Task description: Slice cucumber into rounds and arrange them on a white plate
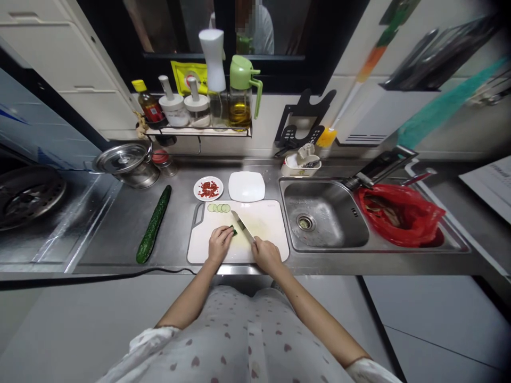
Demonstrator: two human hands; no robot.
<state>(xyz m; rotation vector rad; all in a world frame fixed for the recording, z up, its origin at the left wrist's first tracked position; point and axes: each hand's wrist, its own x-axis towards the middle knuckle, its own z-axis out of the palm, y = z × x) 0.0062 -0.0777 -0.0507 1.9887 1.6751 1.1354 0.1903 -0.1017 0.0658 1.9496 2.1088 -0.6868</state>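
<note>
A white cutting board lies on the steel counter in front of me. My left hand is closed over a short green cucumber piece, holding it down on the board. My right hand grips the handle of a knife, whose blade angles up and left beside the cucumber piece. Three cucumber slices sit in a row at the board's far left edge. A whole cucumber lies on the counter to the left of the board.
Behind the board stand a small plate of chopped red chili and a bare white square plate. A sink with a red plastic bag is to the right. A lidded steel pot and a condiment rack stand behind.
</note>
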